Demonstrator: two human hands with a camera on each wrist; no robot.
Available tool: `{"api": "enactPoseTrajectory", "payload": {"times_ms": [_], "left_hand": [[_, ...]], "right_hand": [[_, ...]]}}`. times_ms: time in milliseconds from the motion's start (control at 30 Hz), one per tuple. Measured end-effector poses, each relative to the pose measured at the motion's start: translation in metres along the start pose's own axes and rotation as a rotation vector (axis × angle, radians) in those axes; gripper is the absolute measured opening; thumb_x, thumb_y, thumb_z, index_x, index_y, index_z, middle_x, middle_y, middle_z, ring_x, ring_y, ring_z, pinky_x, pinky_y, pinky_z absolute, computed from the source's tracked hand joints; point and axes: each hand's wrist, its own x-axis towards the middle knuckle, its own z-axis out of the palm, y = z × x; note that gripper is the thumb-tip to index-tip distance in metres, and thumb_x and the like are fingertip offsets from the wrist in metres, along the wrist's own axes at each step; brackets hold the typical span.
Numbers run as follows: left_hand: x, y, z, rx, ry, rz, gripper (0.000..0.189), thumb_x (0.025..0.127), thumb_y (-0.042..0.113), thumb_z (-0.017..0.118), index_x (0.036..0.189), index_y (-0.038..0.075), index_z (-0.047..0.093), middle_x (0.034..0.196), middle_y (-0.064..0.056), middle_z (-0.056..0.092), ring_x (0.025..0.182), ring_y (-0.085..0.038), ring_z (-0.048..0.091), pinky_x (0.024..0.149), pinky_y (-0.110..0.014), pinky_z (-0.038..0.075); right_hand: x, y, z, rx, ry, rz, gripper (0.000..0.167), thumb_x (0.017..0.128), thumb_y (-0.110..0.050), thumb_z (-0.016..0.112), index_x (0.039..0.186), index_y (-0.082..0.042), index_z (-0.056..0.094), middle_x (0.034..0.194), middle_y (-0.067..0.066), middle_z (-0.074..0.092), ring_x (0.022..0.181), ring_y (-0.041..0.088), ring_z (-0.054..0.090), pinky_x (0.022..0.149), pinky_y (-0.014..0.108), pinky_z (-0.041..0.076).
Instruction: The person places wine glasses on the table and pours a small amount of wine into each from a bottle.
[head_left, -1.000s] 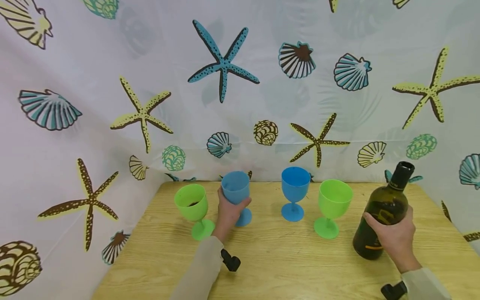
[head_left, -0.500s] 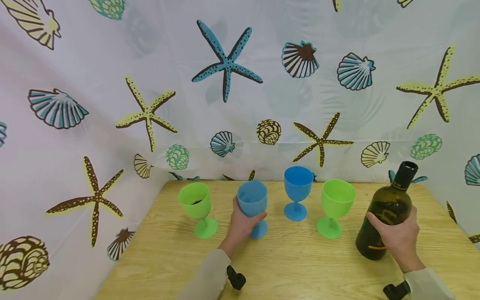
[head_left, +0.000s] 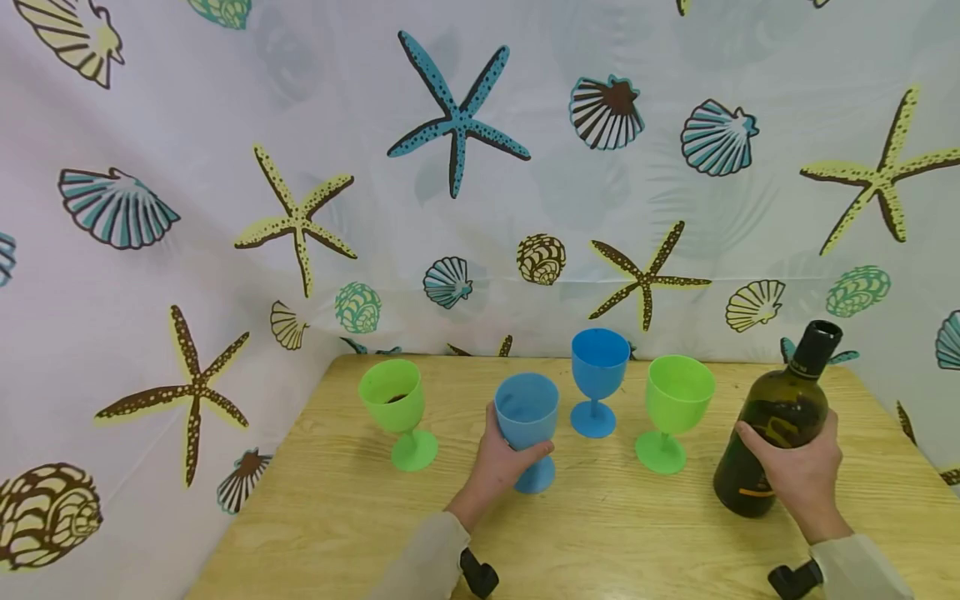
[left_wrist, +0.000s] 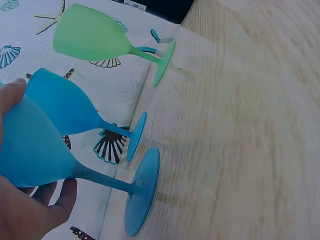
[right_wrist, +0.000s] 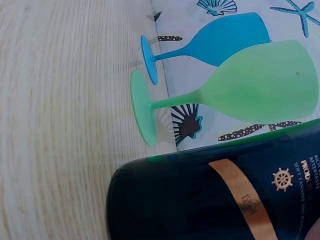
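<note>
Near blue goblet (head_left: 527, 412): positioned upright at mid-table, forward and to the left of the far blue goblet (head_left: 597, 367), near it. The left hand (head_left: 504, 467) grasps its bowl, the thumb laid across the lower front and the fingers wrapped around the side. In my left-wrist view its foot is at the tabletop; I cannot tell whether it bears on the wood.

Right hand (head_left: 802, 467): grips the dark bottle (head_left: 780, 400) around the body, thumb to the front; I find most of the other fingers hidden. The bottle is neck up, leaning slightly right in my head view. My right-wrist view shows a copper-coloured band and a ship's-wheel emblem on it.

Adjacent items: the right green goblet (head_left: 678, 396) stands between the far blue goblet and the bottle. The left green goblet (head_left: 397, 408) stands left of the left hand (I see dark matter inside, type not identifiable).

Surroundings: wooden table (head_left: 600, 542); behind it, a white cloth (head_left: 337, 100) printed with starfish and shells.
</note>
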Motion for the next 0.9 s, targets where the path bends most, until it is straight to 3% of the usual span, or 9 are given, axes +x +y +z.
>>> {"api": "enactPoseTrajectory", "payload": {"times_ms": [267,500,900], "left_hand": [[-0.003,0.006,0.003,0.007,-0.037,-0.010,0.093,0.080,0.021,0.077,0.148,0.011,0.014,0.137,-0.018,0.041,0.122,-0.037,0.044,0.096,-0.061,0.036],[-0.019,0.037,0.001,0.007,-0.058,0.002,0.089,0.081,0.016,0.075,0.145,0.003,0.016,0.135,-0.023,0.041,0.122,-0.039,0.044,0.096,-0.061,0.036],[-0.026,0.040,0.007,-0.011,-0.087,0.003,0.089,0.080,0.015,0.075,0.146,0.004,0.016,0.135,-0.023,0.041,0.121,-0.039,0.044,0.096,-0.061,0.036]], "right_hand": [[-0.001,0.001,0.001,0.016,0.015,0.010,0.083,0.073,-0.017,0.082,0.139,-0.016,0.033,0.127,0.006,0.048,0.107,0.013,0.048,0.084,0.027,0.041],[-0.001,-0.001,0.000,0.018,0.010,-0.016,0.082,0.073,-0.016,0.082,0.139,-0.016,0.034,0.127,0.005,0.048,0.105,0.009,0.048,0.082,0.025,0.041],[-0.004,0.001,0.000,0.051,-0.007,-0.079,0.080,0.072,-0.009,0.082,0.137,-0.016,0.036,0.122,-0.001,0.049,0.100,0.001,0.048,0.081,0.018,0.041]]}}
